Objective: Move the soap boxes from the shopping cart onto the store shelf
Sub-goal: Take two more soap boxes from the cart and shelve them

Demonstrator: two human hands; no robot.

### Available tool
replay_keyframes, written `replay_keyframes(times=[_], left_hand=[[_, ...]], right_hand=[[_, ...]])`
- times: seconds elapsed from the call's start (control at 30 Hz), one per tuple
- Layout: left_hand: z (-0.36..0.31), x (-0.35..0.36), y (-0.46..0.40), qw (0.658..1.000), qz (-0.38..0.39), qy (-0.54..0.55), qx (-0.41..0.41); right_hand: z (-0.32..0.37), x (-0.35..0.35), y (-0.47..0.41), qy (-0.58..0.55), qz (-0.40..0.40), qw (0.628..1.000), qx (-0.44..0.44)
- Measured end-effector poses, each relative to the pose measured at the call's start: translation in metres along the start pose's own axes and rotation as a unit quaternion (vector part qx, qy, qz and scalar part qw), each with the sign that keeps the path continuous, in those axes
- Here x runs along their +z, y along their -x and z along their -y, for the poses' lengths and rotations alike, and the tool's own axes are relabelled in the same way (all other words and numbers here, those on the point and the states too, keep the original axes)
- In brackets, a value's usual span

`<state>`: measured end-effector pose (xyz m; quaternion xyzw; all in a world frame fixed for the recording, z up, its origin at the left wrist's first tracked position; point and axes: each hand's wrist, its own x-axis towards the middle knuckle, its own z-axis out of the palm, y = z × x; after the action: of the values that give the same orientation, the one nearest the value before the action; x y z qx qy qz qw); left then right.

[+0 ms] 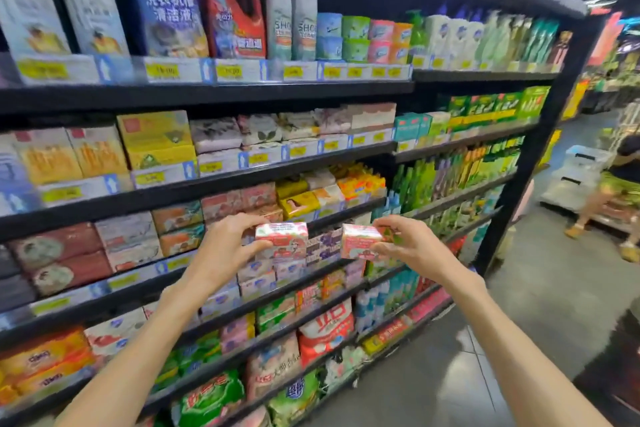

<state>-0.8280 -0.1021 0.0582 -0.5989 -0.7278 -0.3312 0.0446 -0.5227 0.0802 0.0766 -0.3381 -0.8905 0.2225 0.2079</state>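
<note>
My left hand (230, 244) grips a pink soap box (282, 241) by its left end, held level in front of the middle shelf (242, 177). A second pink soap box (360, 242) is in my right hand (405, 246), pinched at its right end and slightly tilted. Both boxes hang side by side in the air, a short gap between them, just in front of the shelf's rows of matching pink boxes (242, 199). The shopping cart is out of view.
The black store shelf is packed with soap boxes, detergent bottles (166, 3) and bags (325, 329) on several levels. A grey tiled aisle (540, 305) runs along its right side. A person (620, 191) crouches by a white trolley (575, 180) at the far right.
</note>
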Motion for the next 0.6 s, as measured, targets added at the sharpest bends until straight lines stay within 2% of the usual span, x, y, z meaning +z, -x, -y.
replay_keyframes(times=[0.27, 0.6], left_hand=[[0.052, -0.006, -0.031, 0.995, -0.036, -0.027, -0.092], [0.077, -0.010, -0.028, 0.970, -0.074, -0.079, -0.218]], right_hand=[[0.010, 0.042, -0.129, -0.006, 0.043, 0.994, -0.098], [0.032, 0.099, -0.225, -0.030, 0.095, 0.976, -0.196]])
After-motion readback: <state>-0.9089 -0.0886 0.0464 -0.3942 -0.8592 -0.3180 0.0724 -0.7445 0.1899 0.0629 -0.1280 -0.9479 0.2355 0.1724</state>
